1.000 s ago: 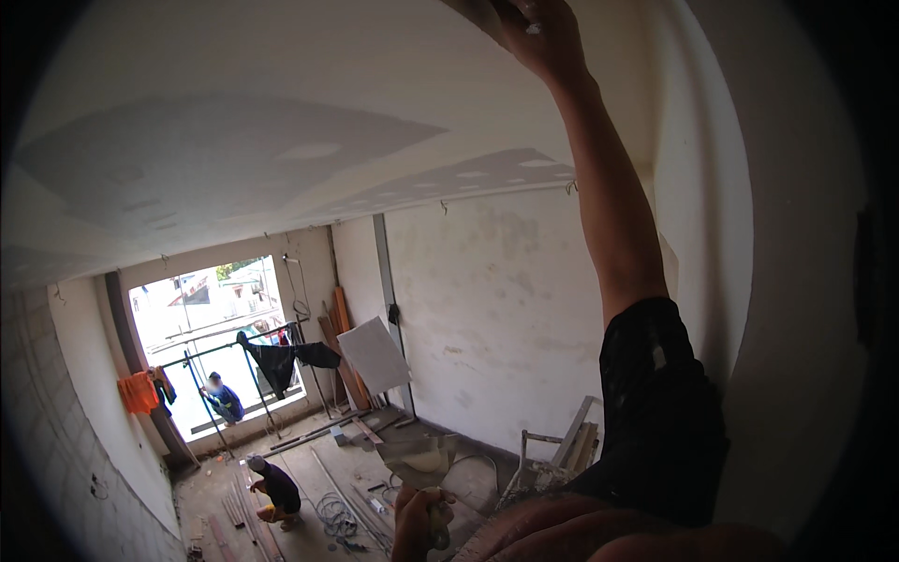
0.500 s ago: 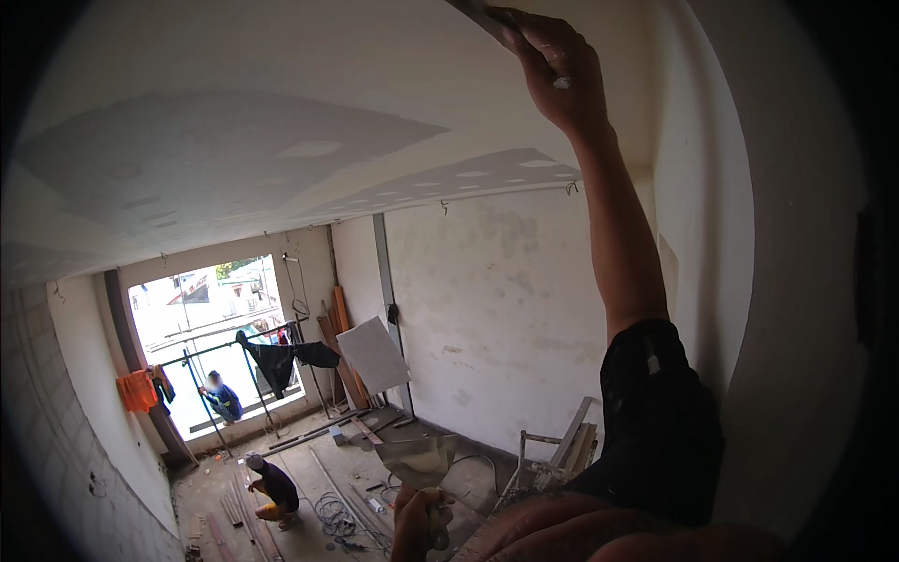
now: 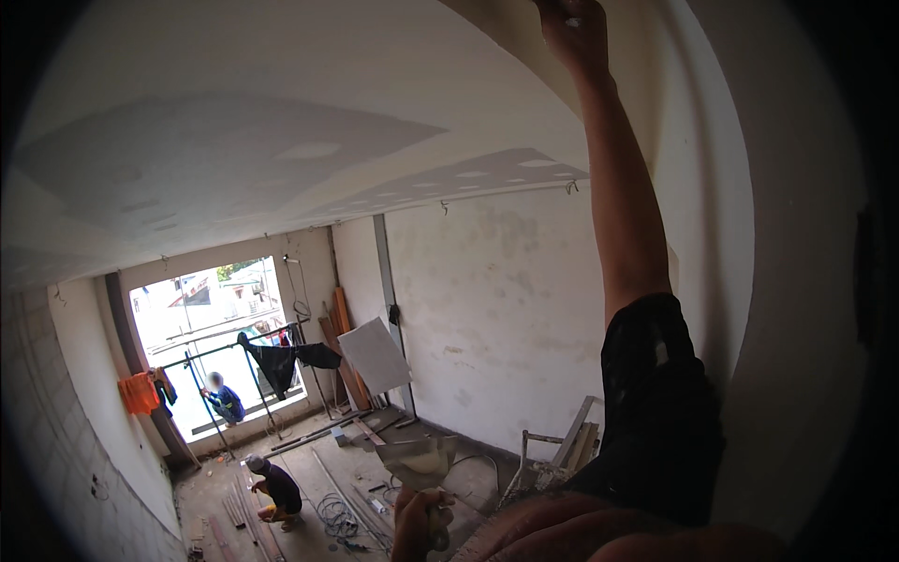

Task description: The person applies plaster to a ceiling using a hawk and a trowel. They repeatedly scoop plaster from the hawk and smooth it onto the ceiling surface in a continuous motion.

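My right arm reaches up toward the ceiling. At the top edge, my right hand, spotted with white, is partly cut off. Its fingers are closed; the flat-bladed putty knife seen in it earlier lies beyond the picture. Low in the middle, my left hand is wrapped round the handle of a wide putty knife. That blade points up and carries a pale lump of filler.
Far below, one person crouches on the floor beside wood strips and coiled cable. Another person squats at the bright window opening. A pale board leans by the far wall; a metal frame with planks stands near my right arm.
My right hand has moved up and slightly right, taking its putty knife out of view and showing a curved ceiling edge. My left hand stays about where it was.
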